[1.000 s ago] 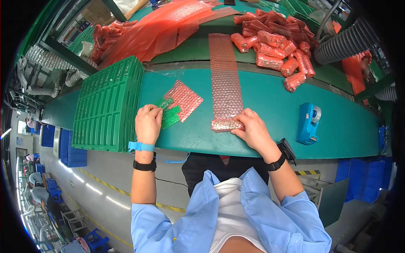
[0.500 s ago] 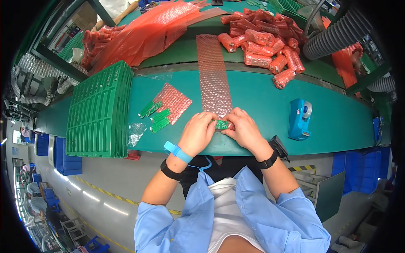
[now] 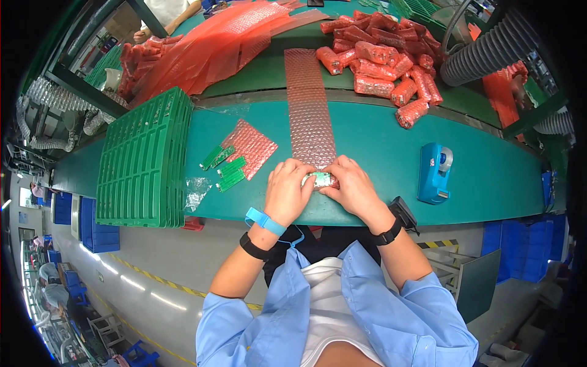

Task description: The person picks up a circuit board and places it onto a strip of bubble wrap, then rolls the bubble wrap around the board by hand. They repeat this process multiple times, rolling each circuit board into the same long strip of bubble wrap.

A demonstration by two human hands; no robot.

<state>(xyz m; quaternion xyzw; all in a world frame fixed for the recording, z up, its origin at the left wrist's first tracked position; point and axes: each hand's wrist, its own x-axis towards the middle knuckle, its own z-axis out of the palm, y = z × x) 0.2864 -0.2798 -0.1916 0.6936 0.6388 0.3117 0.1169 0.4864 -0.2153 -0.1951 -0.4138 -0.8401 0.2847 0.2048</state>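
A long strip of reddish bubble wrap (image 3: 310, 113) runs away from me across the green work surface. At its near end, a green circuit board (image 3: 321, 179) lies between my hands, with shiny film over part of it. My left hand (image 3: 287, 191) is closed at the board's left end, thumb and fingers pinching board and wrap. Opposite it, my right hand (image 3: 351, 188) pinches the other end. Both hands hide the board's ends. To the left, several loose green circuit boards (image 3: 231, 174) lie on and beside a square piece of bubble wrap (image 3: 252, 147).
Stacked green plastic trays (image 3: 143, 162) stand at the left. A blue tape dispenser (image 3: 435, 174) sits to the right. Beyond are a pile of red bubble-wrapped bundles (image 3: 379, 58) and loose red sheets (image 3: 214, 49). A grey hose (image 3: 489, 52) hangs at far right; another person's hand (image 3: 142, 37) shows at top left.
The board between my hands has gone from plainly green to glossy, with film now over part of it. My left hand and forearm have shifted slightly right.
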